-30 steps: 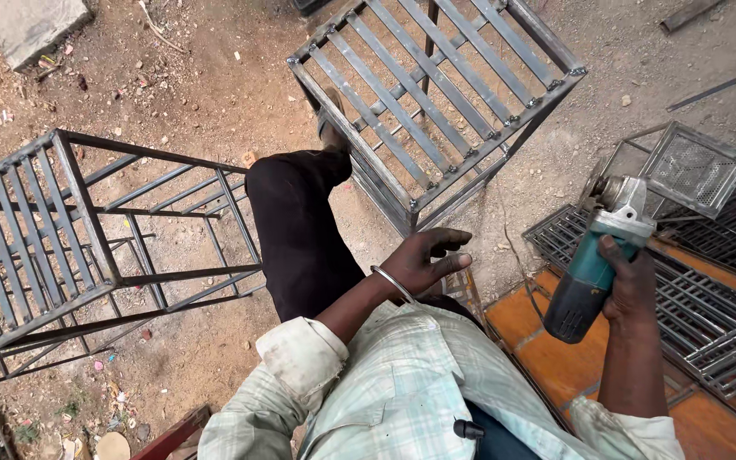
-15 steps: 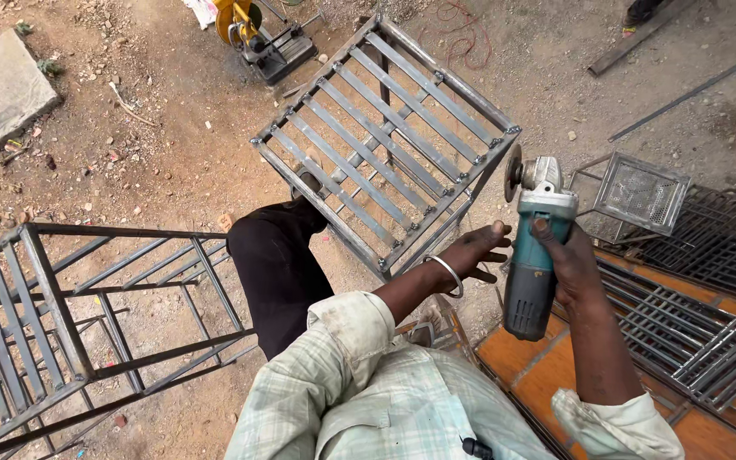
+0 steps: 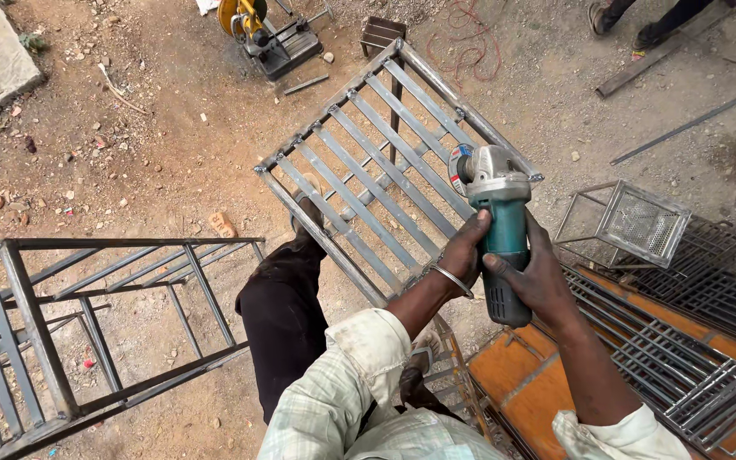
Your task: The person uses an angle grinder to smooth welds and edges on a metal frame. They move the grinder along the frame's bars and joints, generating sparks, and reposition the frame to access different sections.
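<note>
Both hands close around a teal-bodied angle grinder with a grey metal head (image 3: 496,223), held upright over the near corner of a square grey steel frame with parallel flat slats (image 3: 385,162). The right hand (image 3: 537,274) wraps the teal barrel from the right, fingers curled tight about it, thumb across the front. The left hand (image 3: 468,250), a thin metal bangle (image 3: 451,279) at its wrist, grips the barrel from the left with fingers pressed together behind it. A small round label in red and blue sits on the side of the grinder's head, just beside the disc guard. The slatted frame stands tilted on the dirt ground (image 3: 129,153), its lower edge near the person's black-trousered leg (image 3: 283,307). To the left stands an open rack of dark steel bars (image 3: 61,332). To the right, dark wire grids (image 3: 692,341) lie on an orange surface (image 3: 521,375), and a small wire-mesh box frame (image 3: 641,223) sits behind them. A yellow-and-black chop saw (image 3: 257,25) rests at the top.
</note>
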